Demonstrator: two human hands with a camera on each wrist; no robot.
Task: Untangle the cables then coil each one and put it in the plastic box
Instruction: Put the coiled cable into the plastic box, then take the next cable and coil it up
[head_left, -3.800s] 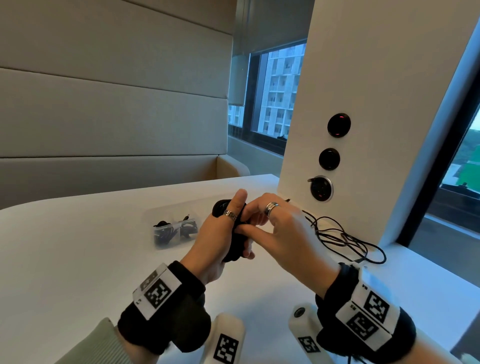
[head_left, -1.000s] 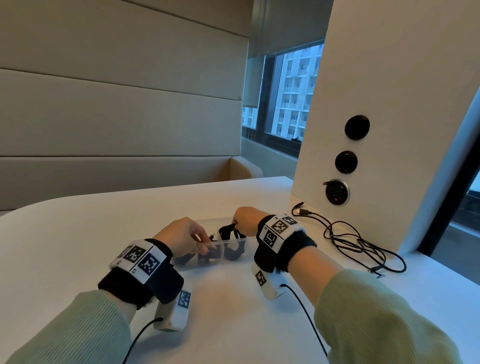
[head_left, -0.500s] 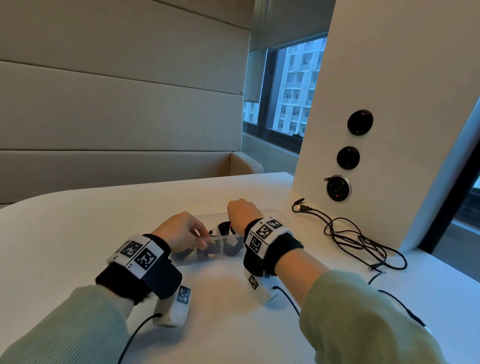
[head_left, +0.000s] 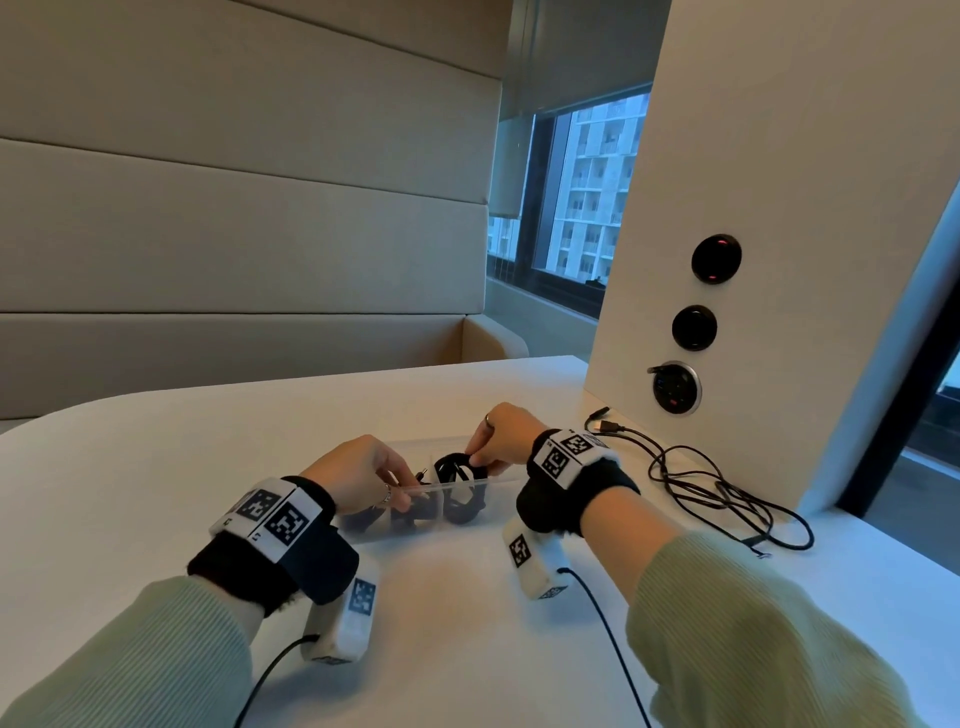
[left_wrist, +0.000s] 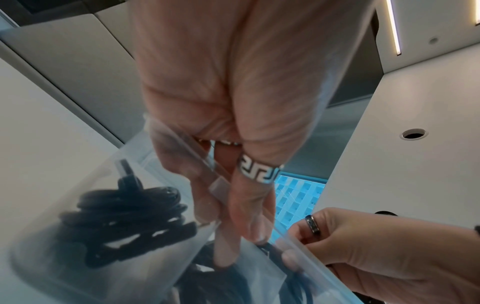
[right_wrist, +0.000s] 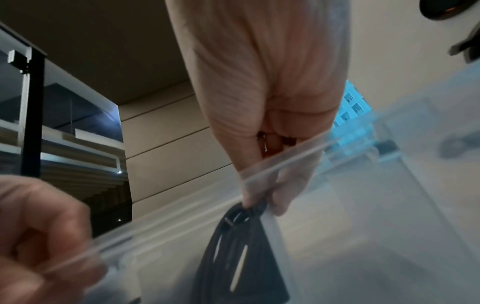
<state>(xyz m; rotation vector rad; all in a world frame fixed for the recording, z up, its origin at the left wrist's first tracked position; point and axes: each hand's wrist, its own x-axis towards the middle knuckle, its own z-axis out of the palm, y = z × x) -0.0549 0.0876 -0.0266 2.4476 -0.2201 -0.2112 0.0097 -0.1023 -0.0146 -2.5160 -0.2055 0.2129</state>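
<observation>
A clear plastic box (head_left: 431, 446) stands on the white table between my hands. My left hand (head_left: 402, 496) pinches its near rim, fingers inside and thumb outside the box wall (left_wrist: 78, 164). My right hand (head_left: 475, 460) pinches a black coiled cable (head_left: 451, 464) by its top, and the coil hangs down into the box's right part; the same coiled cable (right_wrist: 241, 242) shows through the box wall (right_wrist: 182, 216). Other black coils (left_wrist: 124, 216) lie in the left part. A loose tangle of black cables (head_left: 727, 493) lies on the table to the right.
A white pillar with round sockets (head_left: 675, 387) rises just right of the box, and the tangle lies at its foot. Two USB plugs (head_left: 605, 418) point toward the box. Thin black leads (head_left: 608, 634) run from my wrist cameras across the near table.
Both hands held the coil up in front of me; it has since come down into the box. My left hand let go of the coil and took the box rim.
</observation>
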